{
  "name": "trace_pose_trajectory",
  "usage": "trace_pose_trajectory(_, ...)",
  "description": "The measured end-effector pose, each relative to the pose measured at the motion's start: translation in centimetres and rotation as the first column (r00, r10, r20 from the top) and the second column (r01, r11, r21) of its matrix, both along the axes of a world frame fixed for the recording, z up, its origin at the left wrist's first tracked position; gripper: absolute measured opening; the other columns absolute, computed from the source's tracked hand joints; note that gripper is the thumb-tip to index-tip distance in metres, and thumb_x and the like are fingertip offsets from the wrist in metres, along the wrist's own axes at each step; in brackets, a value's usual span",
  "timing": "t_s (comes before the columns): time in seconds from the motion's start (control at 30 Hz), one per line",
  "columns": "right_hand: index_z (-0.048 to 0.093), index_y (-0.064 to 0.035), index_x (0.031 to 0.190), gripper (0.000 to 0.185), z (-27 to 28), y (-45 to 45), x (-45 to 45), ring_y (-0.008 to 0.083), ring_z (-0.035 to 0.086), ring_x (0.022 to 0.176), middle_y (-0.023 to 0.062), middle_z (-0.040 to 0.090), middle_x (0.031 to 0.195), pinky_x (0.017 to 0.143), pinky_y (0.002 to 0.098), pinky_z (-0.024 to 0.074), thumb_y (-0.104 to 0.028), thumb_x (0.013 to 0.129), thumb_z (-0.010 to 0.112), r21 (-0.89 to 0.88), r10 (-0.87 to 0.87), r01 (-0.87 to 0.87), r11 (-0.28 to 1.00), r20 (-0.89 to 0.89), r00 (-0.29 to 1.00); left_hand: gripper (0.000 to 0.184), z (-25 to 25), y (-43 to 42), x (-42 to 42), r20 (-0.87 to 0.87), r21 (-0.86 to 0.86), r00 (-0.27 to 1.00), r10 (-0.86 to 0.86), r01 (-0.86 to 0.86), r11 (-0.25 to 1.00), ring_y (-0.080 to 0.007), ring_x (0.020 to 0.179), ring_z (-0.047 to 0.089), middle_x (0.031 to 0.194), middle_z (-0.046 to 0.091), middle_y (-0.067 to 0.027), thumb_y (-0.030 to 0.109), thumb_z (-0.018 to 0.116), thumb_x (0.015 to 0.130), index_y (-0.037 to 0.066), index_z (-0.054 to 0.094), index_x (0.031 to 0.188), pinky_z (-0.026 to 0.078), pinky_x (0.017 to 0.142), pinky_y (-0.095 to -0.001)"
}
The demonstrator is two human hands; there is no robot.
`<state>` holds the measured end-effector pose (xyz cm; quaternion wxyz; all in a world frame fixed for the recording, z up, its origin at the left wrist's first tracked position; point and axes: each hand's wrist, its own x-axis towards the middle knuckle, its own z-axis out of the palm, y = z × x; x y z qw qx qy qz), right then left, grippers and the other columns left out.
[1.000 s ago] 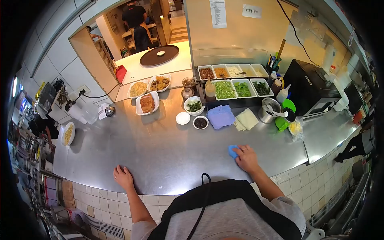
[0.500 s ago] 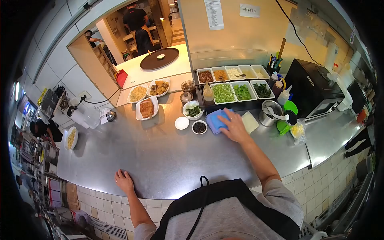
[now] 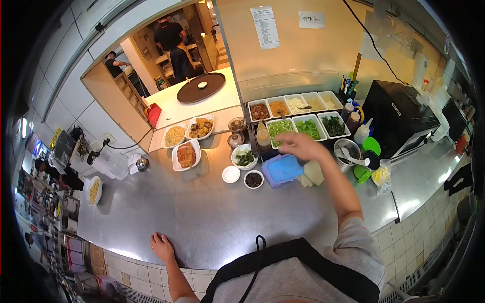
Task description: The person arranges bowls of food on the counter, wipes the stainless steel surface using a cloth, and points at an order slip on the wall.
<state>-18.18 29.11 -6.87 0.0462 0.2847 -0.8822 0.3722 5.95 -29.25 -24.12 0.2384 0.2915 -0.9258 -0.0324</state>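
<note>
My right hand (image 3: 305,147) hovers at the front of the tub of chopped green onion (image 3: 281,128), its fingers loosely bent and slightly apart; I make out nothing in them. Just below it lies a folded blue cloth (image 3: 283,168), with a pale yellowish cloth (image 3: 311,174) to its right. My left hand (image 3: 162,246) rests on the front edge of the steel counter (image 3: 212,217), fingers spread and holding nothing. Left of the blue cloth stand a bowl of dark leafy greens (image 3: 244,157), a small dish of dark bits (image 3: 253,179) and a white dish (image 3: 231,174).
More topping tubs (image 3: 333,124) line the back, beside sauce bottles (image 3: 361,132). A metal pot (image 3: 346,151) and a black oven (image 3: 404,113) stand right. Fried food (image 3: 186,155) and other filled bowls sit left. Beyond the hatch are a round tray (image 3: 201,88) and two people.
My right hand has lifted off the blue cloth and moved up to the green onion tub. The left hand stays on the counter edge. The view has shifted slightly.
</note>
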Motion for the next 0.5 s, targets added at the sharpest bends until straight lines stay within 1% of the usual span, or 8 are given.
trace_pose_trajectory(0.03,0.056,-0.0131,0.123,0.042,2.7,0.1,-1.4,0.026,0.062,0.094,0.0123,0.059,0.12,0.085,0.0359,0.0476,-0.03,0.085,0.062,0.073,-0.097,0.09,0.993,0.086,0.992,0.04,0.0,0.1,-0.1,-0.002,-0.005,1.0,0.0,0.0,1.0,-0.0386,0.118,0.043,0.128,0.047,-0.0224,0.025,0.051,0.089,0.001,0.051,0.121,0.036,0.099,-0.0462)
trace_pose_trajectory(0.07,0.055,-0.0078,0.123,0.046,5.0,-0.1,-2.4,0.0284,0.06,0.1,0.0169,0.06,0.113,0.086,0.0361,0.047,-0.031,0.084,0.062,0.009,-0.146,0.146,0.989,0.061,0.987,0.04,0.0,0.2,-0.1,-0.001,-0.01,1.0,0.001,-0.001,1.0,-0.0387,0.118,0.043,0.128,0.047,-0.0225,0.024,0.051,0.089,0.001,0.051,0.122,0.035,0.099,-0.0462)
trace_pose_trajectory(0.1,0.048,-0.0085,0.13,0.056,4.3,0.6,-6.3,0.0314,0.055,0.11,0.0196,0.054,0.122,0.093,0.0381,0.0431,-0.034,0.083,0.063,0.041,-0.166,0.171,0.984,-0.113,0.98,0.04,0.0,0.2,0.0,0.001,-0.016,1.0,0.002,-0.002,1.0,-0.0388,0.118,0.043,0.128,0.047,-0.0227,0.024,0.051,0.089,0.001,0.051,0.122,0.035,0.099,-0.0463)
trace_pose_trajectory(0.17,0.039,-0.0103,0.136,0.066,5.1,1.3,-11.7,0.0341,0.048,0.119,0.0226,0.047,0.131,0.098,0.0394,0.0398,-0.037,0.081,0.063,0.086,-0.236,0.267,0.96,-0.264,0.935,0.04,-0.1,0.0,0.0,0.006,-0.021,1.0,-0.009,0.009,1.0,-0.0389,0.119,0.043,0.128,0.047,-0.0228,0.024,0.051,0.089,0.001,0.051,0.122,0.035,0.099,-0.0463)
trace_pose_trajectory(0.23,0.029,-0.0137,0.142,0.075,5.6,1.4,-17.1,0.0362,0.043,0.124,0.0227,0.035,0.141,0.101,0.0424,0.038,-0.038,0.08,0.063,0.195,-0.337,0.431,0.881,-0.381,0.861,0.041,-0.2,-0.1,0.0,0.013,-0.022,1.0,-0.013,0.013,1.0,-0.039,0.119,0.042,0.129,0.046,-0.0228,0.024,0.05,0.089,0.0,0.051,0.122,0.035,0.1,-0.0463)
trace_pose_trajectory(0.33,0.025,-0.0155,0.144,0.078,9.5,0.3,-19.5,0.0373,0.039,0.127,0.0199,0.026,0.147,0.102,0.0468,0.0357,-0.037,0.079,0.063,0.359,-0.443,0.54,0.761,-0.319,0.838,0.041,0.0,0.1,-0.1,0.025,-0.011,1.0,-0.004,0.004,1.0,-0.0391,0.12,0.042,0.13,0.045,-0.0228,0.023,0.05,0.089,0.0,0.05,0.123,0.034,0.101,-0.046)
trace_pose_trajectory(0.43,0.027,-0.0161,0.143,0.077,10.7,-0.8,-22.6,0.0356,0.042,0.124,0.0181,0.028,0.146,0.099,0.0497,0.0365,-0.035,0.078,0.064,0.348,-0.488,0.634,0.69,-0.424,0.763,0.042,0.1,0.2,-0.2,0.038,0.005,0.999,0.006,-0.006,1.0,-0.0392,0.12,0.041,0.131,0.045,-0.0229,0.024,0.05,0.09,0.0,0.049,0.124,0.034,0.101,-0.0459)
trace_pose_trajectory(0.5,0.031,-0.0154,0.141,0.074,11.1,-1.2,-24.3,0.0335,0.045,0.121,0.0177,0.035,0.141,0.096,0.0487,0.0381,-0.032,0.077,0.064,0.304,-0.485,0.686,0.661,-0.524,0.7,0.042,0.2,0.3,-0.2,0.047,0.017,0.999,0.007,-0.007,1.0,-0.0393,0.12,0.041,0.131,0.044,-0.023,0.024,0.049,0.09,0.001,0.049,0.125,0.033,0.101,-0.0459)
